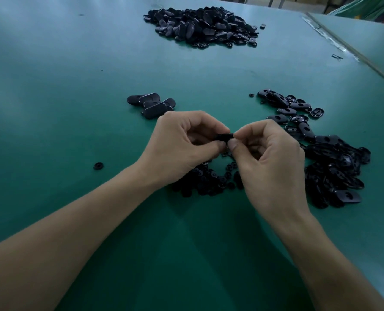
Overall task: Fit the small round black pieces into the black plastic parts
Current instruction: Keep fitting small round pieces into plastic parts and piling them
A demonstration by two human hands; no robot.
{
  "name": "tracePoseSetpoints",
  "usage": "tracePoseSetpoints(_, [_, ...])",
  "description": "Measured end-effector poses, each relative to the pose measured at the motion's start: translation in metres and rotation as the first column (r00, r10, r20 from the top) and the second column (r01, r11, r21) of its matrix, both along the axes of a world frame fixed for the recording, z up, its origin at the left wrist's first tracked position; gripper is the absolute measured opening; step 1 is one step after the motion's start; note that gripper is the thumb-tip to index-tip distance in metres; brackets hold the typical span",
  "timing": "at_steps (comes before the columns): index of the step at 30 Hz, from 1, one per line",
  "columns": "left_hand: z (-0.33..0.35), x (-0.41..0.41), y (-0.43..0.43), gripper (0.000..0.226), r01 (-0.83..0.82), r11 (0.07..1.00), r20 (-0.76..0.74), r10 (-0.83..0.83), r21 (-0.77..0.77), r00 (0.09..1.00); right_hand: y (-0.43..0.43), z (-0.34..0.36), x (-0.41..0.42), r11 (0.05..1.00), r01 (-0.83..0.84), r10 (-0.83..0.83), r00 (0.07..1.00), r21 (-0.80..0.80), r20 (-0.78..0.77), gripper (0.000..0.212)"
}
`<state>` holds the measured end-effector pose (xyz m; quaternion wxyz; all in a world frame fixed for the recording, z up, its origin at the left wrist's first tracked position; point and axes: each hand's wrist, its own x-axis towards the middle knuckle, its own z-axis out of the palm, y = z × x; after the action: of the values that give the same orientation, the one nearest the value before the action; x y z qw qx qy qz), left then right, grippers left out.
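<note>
1. Green desk point(74, 108), matte cover; a dim workshop floor shows beyond its far edge.
2. Left hand point(182, 142): fingers curled, thumb and forefinger pinching one black plastic part point(224, 136), held edge-on above the desk between both hands.
3. Right hand point(269, 158): fingers curled, thumb and forefinger pinching the same part's right end. Whether a round piece sits under the fingertips cannot be told.
4. Small round black pieces point(209, 178): loose heap on the desk directly below the hands; stray piece point(98, 165) well apart, left.
5. Unheld parts: near heap point(334, 171) at right; small group point(151, 104) just beyond the left hand; far heap point(202, 25).
6. Handling, judged: light, stiff moulded plastic, smooth and probably slippery. Grip the part by its long edges, hole unobstructed; take round pieces by the rim.
7. Markings: no brand, label or writing legible.
</note>
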<state>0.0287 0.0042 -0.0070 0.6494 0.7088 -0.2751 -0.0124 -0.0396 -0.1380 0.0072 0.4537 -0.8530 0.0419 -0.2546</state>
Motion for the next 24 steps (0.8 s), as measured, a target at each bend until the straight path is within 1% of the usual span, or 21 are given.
tracePoseSetpoints(5, [-0.001, -0.003, -0.001, 0.023, -0.032, 0.997, 0.073, 0.026, 0.075, 0.997, 0.001, -0.002, 0.0, 0.998, 0.046, -0.045, 0.999, -0.034, 0.014, 0.03])
tracePoseSetpoints(8, [-0.002, -0.002, -0.002, 0.018, -0.05, 0.995, 0.102, 0.041, 0.084, 0.994, 0.003, -0.002, -0.001, 0.998, 0.027, -0.024, 0.999, -0.052, 0.044, 0.03])
tracePoseSetpoints(13, [-0.005, 0.002, -0.001, 0.013, -0.098, 0.991, 0.101, 0.088, 0.093, 0.991, 0.005, -0.002, -0.002, 0.998, -0.024, 0.028, 0.996, -0.055, 0.08, 0.027])
tracePoseSetpoints(16, [-0.004, 0.003, -0.002, 0.016, -0.103, 0.991, 0.065, 0.098, 0.079, 0.993, 0.001, -0.002, 0.0, 0.999, -0.021, 0.024, 0.995, -0.031, 0.096, 0.024])
tracePoseSetpoints(20, [-0.002, 0.002, -0.001, 0.02, -0.026, 1.0, -0.049, 0.026, -0.007, 0.998, -0.006, -0.003, 0.003, 0.996, -0.031, 0.035, 0.999, -0.083, 0.04, 0.026])
tracePoseSetpoints(24, [0.0, 0.003, 0.001, 0.02, 0.016, 0.998, -0.109, -0.023, -0.064, 0.994, -0.011, -0.003, 0.005, 0.991, -0.122, 0.122, 0.992, 0.06, 0.014, 0.026])
